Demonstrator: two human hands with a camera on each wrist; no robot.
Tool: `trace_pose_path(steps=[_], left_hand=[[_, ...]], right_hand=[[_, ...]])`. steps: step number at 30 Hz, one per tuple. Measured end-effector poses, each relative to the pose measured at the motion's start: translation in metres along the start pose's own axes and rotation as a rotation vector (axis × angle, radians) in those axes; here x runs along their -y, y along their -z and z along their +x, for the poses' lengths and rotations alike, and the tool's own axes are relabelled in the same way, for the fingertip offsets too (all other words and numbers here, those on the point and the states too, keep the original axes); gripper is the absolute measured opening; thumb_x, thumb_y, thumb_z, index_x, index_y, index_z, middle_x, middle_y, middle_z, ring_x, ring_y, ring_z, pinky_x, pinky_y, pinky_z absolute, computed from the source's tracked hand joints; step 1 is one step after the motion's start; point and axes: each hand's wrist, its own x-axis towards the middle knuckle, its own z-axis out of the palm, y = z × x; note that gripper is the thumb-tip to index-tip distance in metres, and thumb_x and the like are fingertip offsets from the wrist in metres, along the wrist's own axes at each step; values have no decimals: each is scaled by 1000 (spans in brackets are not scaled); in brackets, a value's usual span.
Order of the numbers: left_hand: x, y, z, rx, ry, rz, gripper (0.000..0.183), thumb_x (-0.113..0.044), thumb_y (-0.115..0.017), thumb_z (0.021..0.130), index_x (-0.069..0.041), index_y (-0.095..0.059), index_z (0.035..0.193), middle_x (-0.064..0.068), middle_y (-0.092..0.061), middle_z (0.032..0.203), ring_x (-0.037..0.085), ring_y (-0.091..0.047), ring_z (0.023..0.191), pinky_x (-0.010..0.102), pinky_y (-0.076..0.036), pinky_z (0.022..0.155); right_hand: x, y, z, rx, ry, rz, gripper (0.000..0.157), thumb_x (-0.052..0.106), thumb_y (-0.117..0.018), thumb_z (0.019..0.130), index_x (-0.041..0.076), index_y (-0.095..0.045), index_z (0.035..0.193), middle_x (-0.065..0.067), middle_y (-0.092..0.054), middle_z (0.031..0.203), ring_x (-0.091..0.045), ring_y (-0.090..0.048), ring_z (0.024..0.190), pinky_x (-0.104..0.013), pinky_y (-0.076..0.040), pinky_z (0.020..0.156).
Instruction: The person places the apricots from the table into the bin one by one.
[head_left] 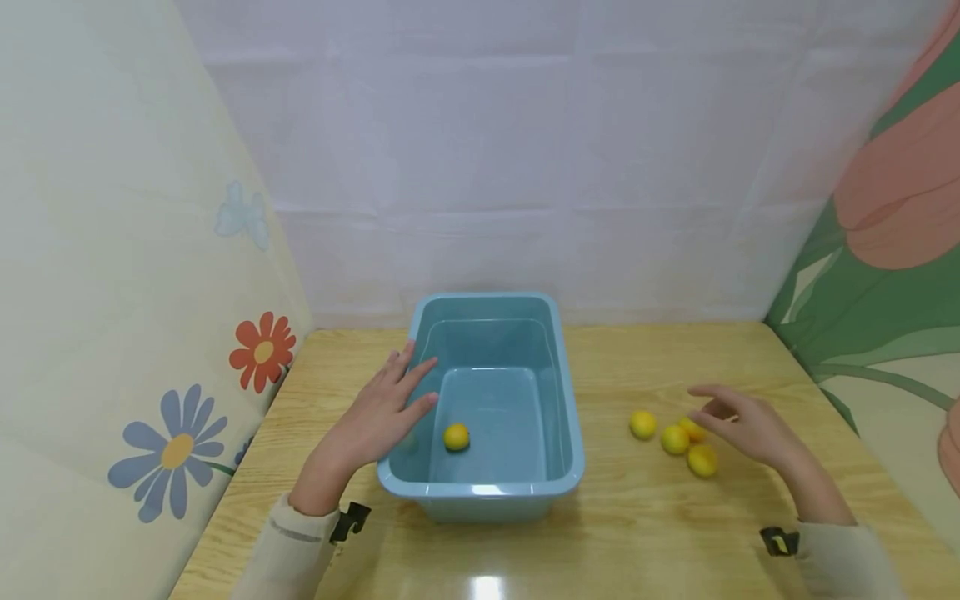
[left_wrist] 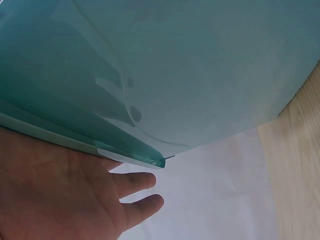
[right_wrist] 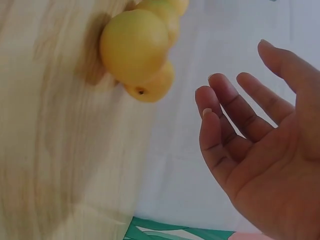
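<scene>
A light blue plastic tub (head_left: 495, 489) stands on the table with one small yellow citrus fruit (head_left: 456, 437) on its floor, near the left wall. My left hand (head_left: 378, 417) lies over the tub's left rim, fingers spread; the left wrist view shows the palm against the outer side of the rim (left_wrist: 60, 140). Right of the tub, several more yellow fruits (head_left: 675, 440) sit in a loose group. Just beside them hovers my right hand (head_left: 750, 425), its fingers loosely bent and holding nothing. In the right wrist view, the nearest fruit (right_wrist: 135, 47) is apart from the fingertips.
The wooden table (head_left: 637, 533) reaches back to a white cloth wall (head_left: 480, 167). A floral cloth (head_left: 150, 292) hangs along the left side, and another with large pink flowers (head_left: 900, 200) along the right.
</scene>
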Motion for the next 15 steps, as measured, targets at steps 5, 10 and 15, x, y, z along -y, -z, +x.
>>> trace_pose_path(steps=[5, 10, 15], left_hand=[[0, 0, 0, -2, -2, -2, 64, -52, -40, 107, -18, -32, 160, 11, -3, 171, 44, -2, 155, 74, -14, 115], [0, 0, 0, -2, -2, 0, 64, -52, -40, 107, -18, -32, 160, 11, -3, 171, 44, -2, 155, 74, -14, 115], [0, 0, 0, -2, 0, 6, 65, -53, -39, 107, -17, -32, 160, 11, -3, 171, 44, -3, 155, 74, -15, 115]], right_hand=[[-10, -1, -2, 10, 4, 7, 46, 28, -67, 99, 1, -60, 136, -8, -73, 101, -30, -69, 94, -53, -55, 80], [-16, -1, -4, 11, -1, 11, 46, 27, -68, 99, 1, -60, 136, -8, -74, 99, -29, -69, 93, -51, -54, 80], [-21, -2, -6, 28, -4, 9, 48, 28, -69, 98, 0, -60, 136, -6, -73, 99, -27, -68, 93, -49, -53, 79]])
